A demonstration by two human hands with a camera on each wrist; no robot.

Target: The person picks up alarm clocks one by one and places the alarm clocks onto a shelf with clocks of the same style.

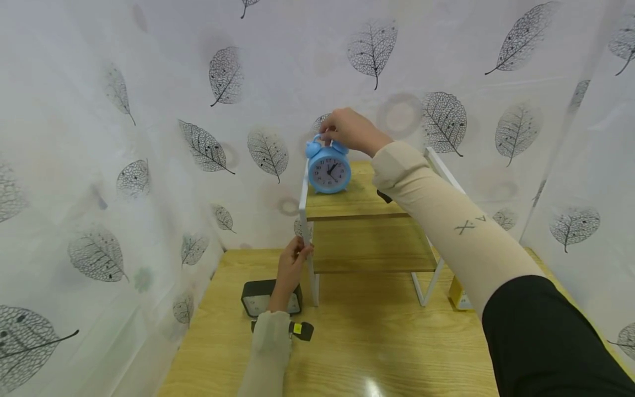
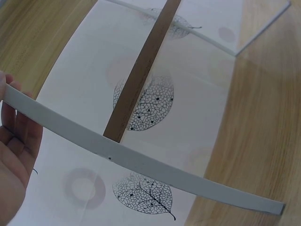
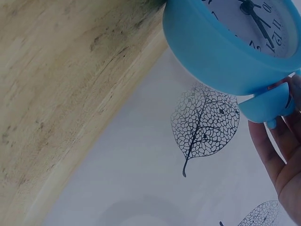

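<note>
A light blue twin-bell alarm clock [image 1: 329, 172] stands upright at the left end of the top board [image 1: 367, 201] of a small wooden shelf with a white frame. My right hand [image 1: 354, 131] holds the clock by its top handle; in the right wrist view its fingers [image 3: 264, 146] are beside a bell. Whether the clock's feet touch the board, I cannot tell. Lower down, my left hand [image 1: 291, 262] grips the shelf's left front post [image 1: 305, 220]. The left wrist view shows that white post [image 2: 150, 162] between thumb and fingers [image 2: 28, 129].
A dark box-shaped clock [image 1: 258, 292] sits on the wooden table [image 1: 367, 342], partly behind my left forearm. Right of the shelf is a yellow object [image 1: 460, 295], partly covered by my right sleeve. Leaf-patterned sheeting [image 1: 163, 82] hangs behind and at both sides.
</note>
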